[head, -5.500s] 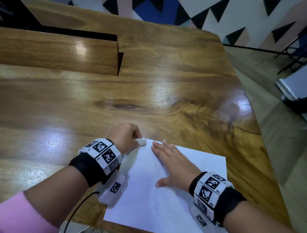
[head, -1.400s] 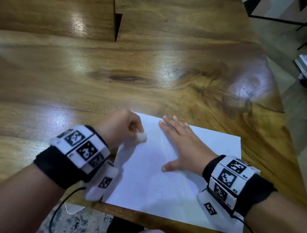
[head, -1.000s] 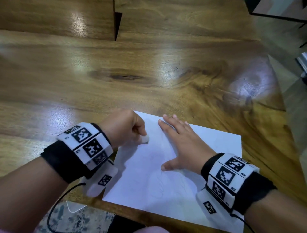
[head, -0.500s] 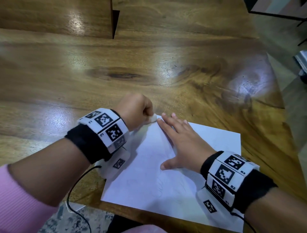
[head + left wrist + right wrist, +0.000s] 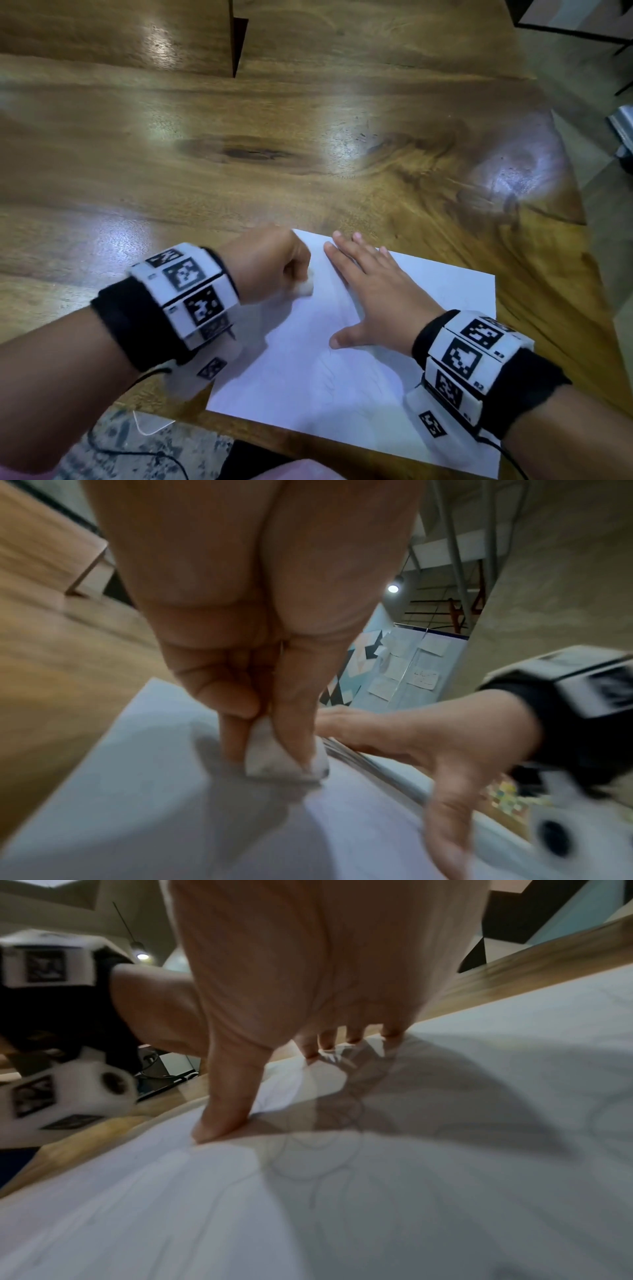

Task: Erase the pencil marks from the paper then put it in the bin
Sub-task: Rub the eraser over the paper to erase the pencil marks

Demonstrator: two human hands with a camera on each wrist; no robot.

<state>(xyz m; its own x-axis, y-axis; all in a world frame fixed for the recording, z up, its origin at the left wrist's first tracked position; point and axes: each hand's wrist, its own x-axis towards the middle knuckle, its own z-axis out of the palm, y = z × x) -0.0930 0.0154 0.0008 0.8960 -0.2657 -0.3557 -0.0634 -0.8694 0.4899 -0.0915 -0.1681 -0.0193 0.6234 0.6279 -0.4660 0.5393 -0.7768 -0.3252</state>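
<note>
A white sheet of paper [image 5: 308, 370] lies at the near edge of the wooden table [image 5: 239, 154], with faint pencil lines [image 5: 318, 1167] near its middle. My left hand [image 5: 270, 267] is curled around a small white eraser [image 5: 306, 287], whose bottom edge presses on the paper's upper left part; the left wrist view shows thumb and fingers pinching the eraser [image 5: 284, 758]. My right hand [image 5: 373, 291] lies flat on the paper with fingers straight and thumb spread, just right of the eraser. No bin is in view.
A raised wooden ledge [image 5: 116, 31] runs along the table's far left. The table's right edge slants toward a grey floor [image 5: 603, 240]. A thin cable [image 5: 137, 452] hangs below the near edge by my left wrist.
My left hand with the eraser has slid back toward me along the paper's upper left, after reaching the far corner half a second ago. The right hand stays flat in the same place.
</note>
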